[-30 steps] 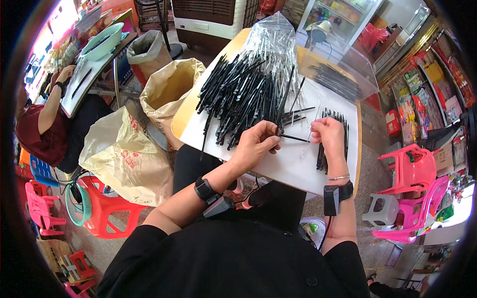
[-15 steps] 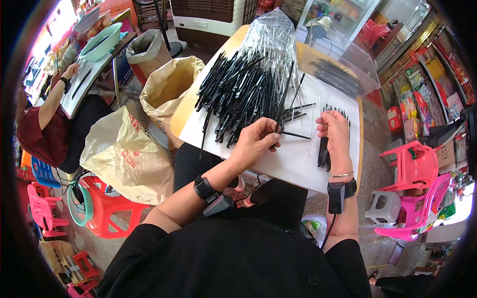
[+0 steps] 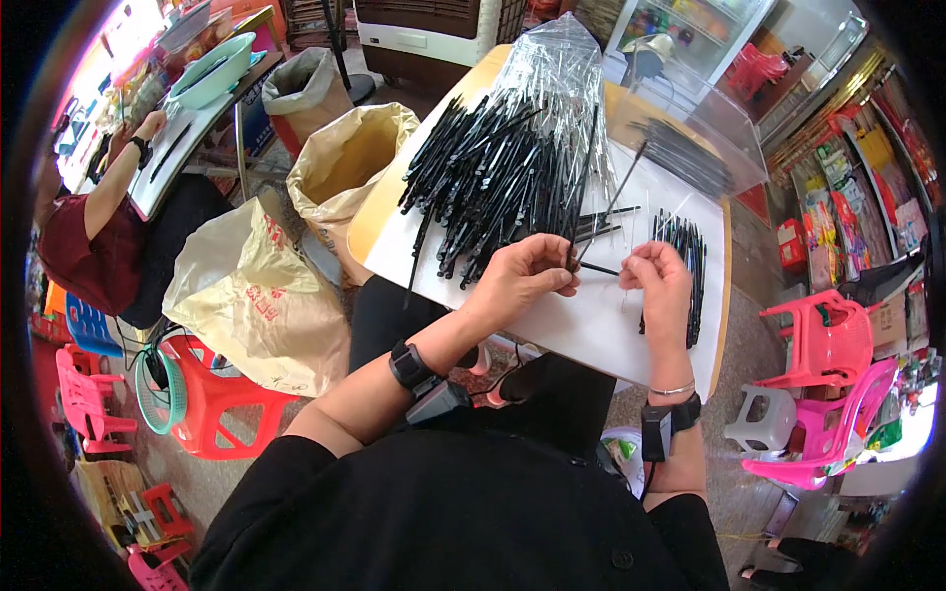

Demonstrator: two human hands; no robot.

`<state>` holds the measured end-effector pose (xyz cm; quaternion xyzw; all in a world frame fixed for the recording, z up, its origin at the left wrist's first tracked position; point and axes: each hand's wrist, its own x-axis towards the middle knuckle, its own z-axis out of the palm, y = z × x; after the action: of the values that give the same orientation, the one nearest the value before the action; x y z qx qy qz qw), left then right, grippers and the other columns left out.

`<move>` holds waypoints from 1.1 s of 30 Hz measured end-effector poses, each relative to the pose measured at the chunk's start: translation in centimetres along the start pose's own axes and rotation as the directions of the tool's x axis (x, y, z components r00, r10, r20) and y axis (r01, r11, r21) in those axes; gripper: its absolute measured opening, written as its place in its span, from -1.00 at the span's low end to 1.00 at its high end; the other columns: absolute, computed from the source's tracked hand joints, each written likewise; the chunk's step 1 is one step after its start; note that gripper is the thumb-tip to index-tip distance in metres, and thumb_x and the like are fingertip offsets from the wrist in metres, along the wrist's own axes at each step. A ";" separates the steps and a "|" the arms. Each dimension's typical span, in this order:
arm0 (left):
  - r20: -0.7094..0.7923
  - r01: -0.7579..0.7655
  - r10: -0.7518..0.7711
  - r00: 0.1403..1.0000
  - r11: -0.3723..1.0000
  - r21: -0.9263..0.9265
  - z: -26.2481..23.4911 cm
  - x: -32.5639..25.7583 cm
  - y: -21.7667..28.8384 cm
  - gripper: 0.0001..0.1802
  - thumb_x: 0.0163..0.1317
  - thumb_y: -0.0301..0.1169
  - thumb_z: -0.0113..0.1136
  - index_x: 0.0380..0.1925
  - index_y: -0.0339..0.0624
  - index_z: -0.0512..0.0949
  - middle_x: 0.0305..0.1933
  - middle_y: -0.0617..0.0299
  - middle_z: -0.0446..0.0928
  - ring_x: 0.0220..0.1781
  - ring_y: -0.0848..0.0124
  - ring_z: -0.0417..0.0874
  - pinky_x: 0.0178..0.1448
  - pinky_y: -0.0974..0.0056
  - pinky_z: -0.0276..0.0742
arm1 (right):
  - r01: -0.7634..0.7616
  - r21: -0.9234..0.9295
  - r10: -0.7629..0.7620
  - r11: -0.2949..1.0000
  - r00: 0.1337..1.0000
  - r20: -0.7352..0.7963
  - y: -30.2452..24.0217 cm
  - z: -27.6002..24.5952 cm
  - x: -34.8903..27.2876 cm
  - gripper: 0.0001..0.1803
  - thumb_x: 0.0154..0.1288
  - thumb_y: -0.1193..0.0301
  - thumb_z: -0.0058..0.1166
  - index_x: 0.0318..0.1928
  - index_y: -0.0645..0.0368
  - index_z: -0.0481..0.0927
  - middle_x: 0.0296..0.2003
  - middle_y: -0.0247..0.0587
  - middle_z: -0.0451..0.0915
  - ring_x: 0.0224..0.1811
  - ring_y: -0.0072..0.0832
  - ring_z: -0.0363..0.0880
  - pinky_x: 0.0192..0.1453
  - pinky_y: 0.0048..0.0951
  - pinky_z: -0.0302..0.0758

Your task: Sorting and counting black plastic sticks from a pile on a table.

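My left hand (image 3: 532,274) is closed in a pinch on a thin black stick (image 3: 616,192), which slants up to the far right. Close on its right, my right hand (image 3: 660,281) pinches thumb against fingers, around something very thin and pale that is too fine to name. A large heap of black sticks (image 3: 483,182) lies just beyond my left hand, its far end inside a clear plastic bag (image 3: 552,59). Beside my right hand a smaller row of black sticks (image 3: 693,261) lies on the white tabletop (image 3: 552,330).
A clear plastic box (image 3: 744,153) with dark rods beside it stands at the table's far right. Paper sacks (image 3: 340,192) and a cream bag (image 3: 246,315) are on the left. Another person's arm (image 3: 113,192) rests by a second table. Plastic chairs (image 3: 818,340) stand to the right.
My right hand has come down and nearer to my left hand. The stick in my left hand leans further right. The whole view has shifted slightly.
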<state>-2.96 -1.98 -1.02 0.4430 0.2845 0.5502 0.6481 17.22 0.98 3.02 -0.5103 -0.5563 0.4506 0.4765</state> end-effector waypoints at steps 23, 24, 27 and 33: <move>-0.019 0.128 -0.129 0.991 0.991 -0.034 -0.1 0.2 0.8 -0.77 0.25 -0.60 0.10 -0.08 -0.34 0.44 -0.27 0.20 0.55 -0.22 0.40 0.67 -0.10 0.37 0.65 | -0.254 0.568 0.062 0.783 0.940 0.336 1.9 2.8 3.7 -0.87 0.23 0.52 0.00 -0.19 0.24 0.47 -0.36 -0.22 0.56 -0.41 -0.47 0.58 -0.25 -0.45 0.58; -0.020 0.127 -0.127 0.992 0.991 -0.034 -0.1 0.2 0.8 -0.77 0.25 -0.60 0.10 -0.09 -0.34 0.44 -0.27 0.20 0.55 -0.22 0.40 0.67 -0.10 0.37 0.65 | -0.256 0.569 0.064 0.782 0.940 0.334 1.8 2.8 3.6 -0.87 0.23 0.52 0.00 -0.19 0.24 0.47 -0.36 -0.22 0.56 -0.41 -0.47 0.58 -0.25 -0.45 0.58; -0.021 0.127 -0.128 0.992 0.991 -0.034 0.0 0.2 0.8 -0.78 0.25 -0.61 0.09 -0.09 -0.34 0.44 -0.27 0.19 0.55 -0.22 0.40 0.67 -0.11 0.37 0.65 | -0.274 0.552 0.090 0.787 0.937 0.336 1.9 2.8 3.7 -0.87 0.24 0.52 0.03 -0.20 0.24 0.47 -0.36 -0.22 0.56 -0.42 -0.49 0.58 -0.25 -0.46 0.59; -0.019 0.134 -0.134 0.991 0.990 -0.035 -0.2 0.2 0.8 -0.77 0.25 -0.59 0.10 -0.08 -0.35 0.45 -0.26 0.19 0.55 -0.24 0.42 0.67 -0.13 0.39 0.65 | -0.312 0.584 0.126 0.750 0.933 0.337 2.3 2.6 3.9 -0.88 0.26 0.51 0.05 -0.20 0.23 0.47 -0.36 -0.22 0.57 -0.42 -0.49 0.59 -0.28 -0.47 0.60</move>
<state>-3.42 -1.74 -0.35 0.4060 0.3111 0.5148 0.6880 14.86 4.98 0.61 -0.3163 -0.3703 0.7298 0.4799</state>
